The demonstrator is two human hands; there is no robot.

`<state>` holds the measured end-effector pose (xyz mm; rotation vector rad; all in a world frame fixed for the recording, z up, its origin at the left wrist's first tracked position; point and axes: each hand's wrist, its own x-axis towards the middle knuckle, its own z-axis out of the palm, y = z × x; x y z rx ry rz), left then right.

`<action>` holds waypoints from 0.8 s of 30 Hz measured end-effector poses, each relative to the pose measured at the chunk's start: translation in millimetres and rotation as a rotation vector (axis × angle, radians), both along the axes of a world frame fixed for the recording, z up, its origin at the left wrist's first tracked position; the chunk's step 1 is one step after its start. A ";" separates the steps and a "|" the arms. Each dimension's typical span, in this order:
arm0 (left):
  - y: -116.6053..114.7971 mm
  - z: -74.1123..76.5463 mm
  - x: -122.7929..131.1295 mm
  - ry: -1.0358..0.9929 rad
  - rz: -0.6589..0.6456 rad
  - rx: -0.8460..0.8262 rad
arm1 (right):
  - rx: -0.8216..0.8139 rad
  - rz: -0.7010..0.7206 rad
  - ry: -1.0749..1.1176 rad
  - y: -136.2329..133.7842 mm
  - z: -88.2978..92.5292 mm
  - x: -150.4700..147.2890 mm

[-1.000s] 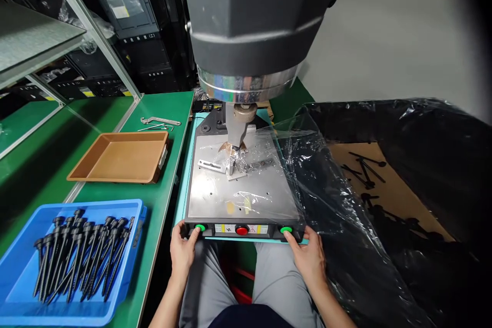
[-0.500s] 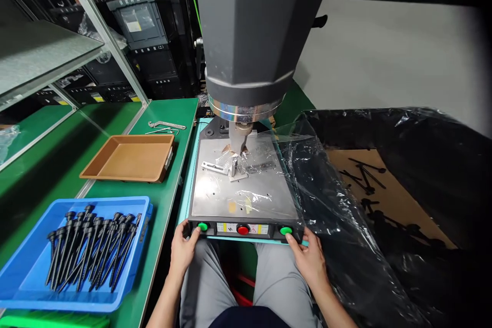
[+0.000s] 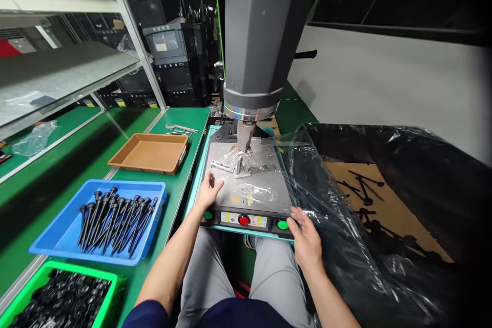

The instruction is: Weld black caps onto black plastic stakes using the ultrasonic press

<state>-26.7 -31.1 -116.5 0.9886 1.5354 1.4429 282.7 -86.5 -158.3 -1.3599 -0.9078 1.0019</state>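
Note:
A press machine stands before me, its grey head [image 3: 261, 31] over a steel base plate [image 3: 265, 184]. A small metal fixture [image 3: 240, 166] sits under the horn [image 3: 245, 136], partly under clear film. My left hand [image 3: 209, 192] hovers over the plate's left side, fingers spread, holding nothing. My right hand [image 3: 307, 238] rests at the panel's right corner, beside the right green button [image 3: 282, 224], fingers loosely extended. A red button [image 3: 243, 220] sits mid-panel; the left green button [image 3: 208, 214] lies just under my left wrist.
A blue tray [image 3: 49, 243] of several black pins sits at left, a brown tray [image 3: 148, 152] behind it, a green bin [image 3: 23, 292] of black parts in front. A plastic-lined cardboard box [image 3: 384, 200] with black pins stands at right. Metal tools [image 3: 180, 128] lie behind the brown tray.
My left hand left the left green button and reached forward over the plate. My right hand slid off the right green button. The view pulled back and tilted up.

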 end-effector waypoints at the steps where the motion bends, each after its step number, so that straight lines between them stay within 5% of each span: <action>1: 3.4 0.7 2.6 -0.048 -0.004 -0.021 | 0.013 0.024 0.158 -0.8 5.7 -4.0; 6: -6.5 5.7 10.9 -0.343 -0.015 -0.128 | -0.154 0.147 0.634 -2.8 29.2 -13.7; 15: -47.0 30.6 9.2 -0.548 -0.019 -0.064 | -0.129 0.253 0.735 -8.0 47.7 -4.1; 20: -59.5 51.8 11.5 -0.605 -0.048 -0.023 | -0.056 0.371 0.845 -15.7 41.0 -1.4; 24: -64.9 69.8 16.7 -0.739 -0.108 0.033 | -0.118 0.585 0.725 -20.0 21.9 -28.9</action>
